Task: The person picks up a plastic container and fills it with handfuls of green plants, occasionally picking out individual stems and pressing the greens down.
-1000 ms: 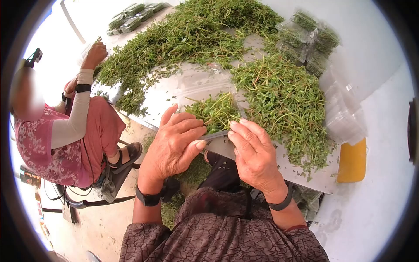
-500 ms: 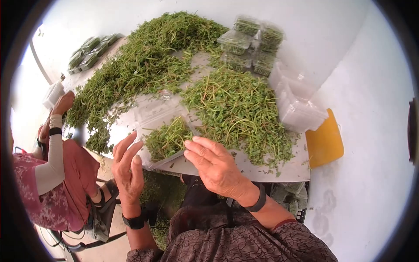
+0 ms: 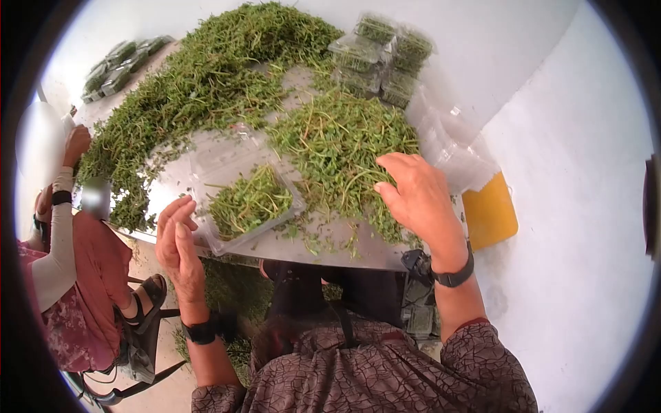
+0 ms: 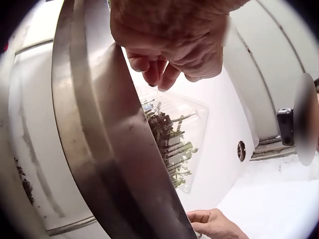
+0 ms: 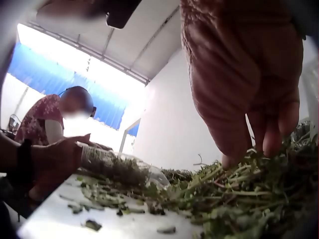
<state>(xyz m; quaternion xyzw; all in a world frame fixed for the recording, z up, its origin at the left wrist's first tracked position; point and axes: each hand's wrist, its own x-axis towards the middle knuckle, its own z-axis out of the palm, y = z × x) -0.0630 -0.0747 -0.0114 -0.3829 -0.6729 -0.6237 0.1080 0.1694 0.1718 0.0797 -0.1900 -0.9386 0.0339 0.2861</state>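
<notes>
Green stems (image 3: 251, 199) lay in a clear plastic box (image 3: 261, 232), open on the tabletop (image 3: 375, 253). The right hand (image 3: 423, 199) had moved from the box's edge to the loose heap (image 3: 344, 138) beside it, so attention seemed to have shifted there. It was unclenched, fingertips touching greens; the left hand (image 3: 180, 255), relaxed and open, stood beside the box, contact unclear.

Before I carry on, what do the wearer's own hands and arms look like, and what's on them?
The left hand and right hand are ungloved. Each wrist wears a black band: left band, right band, with a small dark device beside the right one. The brown sleeves carry a black crackle pattern and stop short of bare forearms; dark red edging shows at the right cuff.
</notes>
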